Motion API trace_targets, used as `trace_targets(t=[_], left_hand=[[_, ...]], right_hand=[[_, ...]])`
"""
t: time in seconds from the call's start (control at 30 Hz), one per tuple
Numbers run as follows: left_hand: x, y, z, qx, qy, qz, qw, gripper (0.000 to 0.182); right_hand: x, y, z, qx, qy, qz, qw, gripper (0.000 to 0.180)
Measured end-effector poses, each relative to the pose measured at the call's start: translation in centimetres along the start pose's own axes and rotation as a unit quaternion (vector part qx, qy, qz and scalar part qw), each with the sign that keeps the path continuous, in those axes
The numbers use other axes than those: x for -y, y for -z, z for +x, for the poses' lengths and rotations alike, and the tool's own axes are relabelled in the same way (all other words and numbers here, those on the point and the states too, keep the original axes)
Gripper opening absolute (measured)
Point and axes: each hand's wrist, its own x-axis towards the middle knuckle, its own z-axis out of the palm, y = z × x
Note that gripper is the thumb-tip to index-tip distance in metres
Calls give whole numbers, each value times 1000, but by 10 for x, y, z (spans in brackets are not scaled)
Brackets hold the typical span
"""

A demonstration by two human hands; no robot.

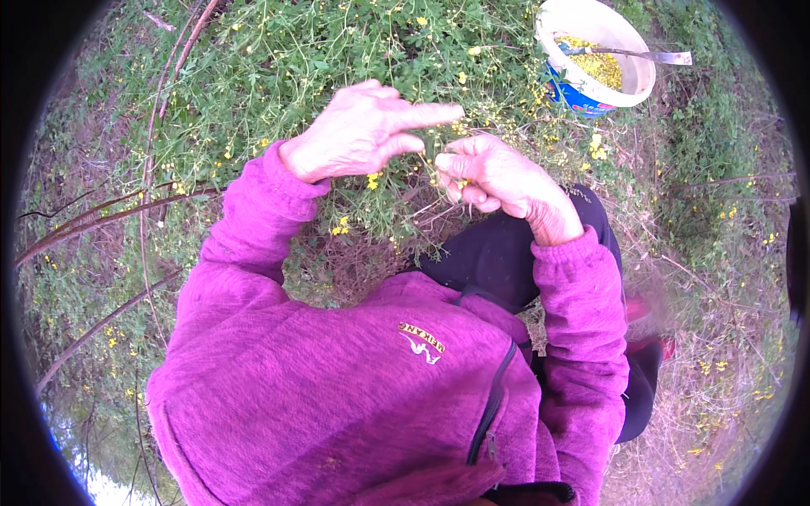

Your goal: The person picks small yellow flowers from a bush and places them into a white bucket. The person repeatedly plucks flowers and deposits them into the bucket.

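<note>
My right hand (506,177) is closed around thin plant stems and a few small yellow flower heads (466,184), with the thumb pressed towards the index finger. Just left of it is my left hand (364,133), its index finger stretched out and slightly blurred, its thumb apart from it. I see nothing held between those two fingers, and the other left fingers are partly hidden. Yellow-flowered plants (373,180) grow below and around both hands. Up and to the right stands a tilted-looking white plastic bucket (638,96) with yellow flower heads (601,68) inside.
A bladed hand tool (671,58) with a blue handle lies across the bucket, its blade past the rim. Long bare woody stems (95,221) arch through the greenery at left. My bent knee (500,253) in dark trousers is below my right hand. Dry grass (690,405) covers the lower right.
</note>
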Motion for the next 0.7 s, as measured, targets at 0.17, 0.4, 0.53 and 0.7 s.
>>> trace_targets(t=[0.17,0.4,0.53,0.7], left_hand=[[0,-12,9,-9,-61,-5,998,22],[3,-6,-1,-27,-87,-113,989,16],[15,1,-11,-21,-34,-126,991,19],[29,0,-40,78,29,-108,991,9]], right_hand=[[-1,-12,-9,-6,-3,-11,1000,30],[-13,-19,-12,33,15,35,999,34],[-15,-6,-25,44,11,60,997,35],[3,28,-37,0,155,203,967,25]])
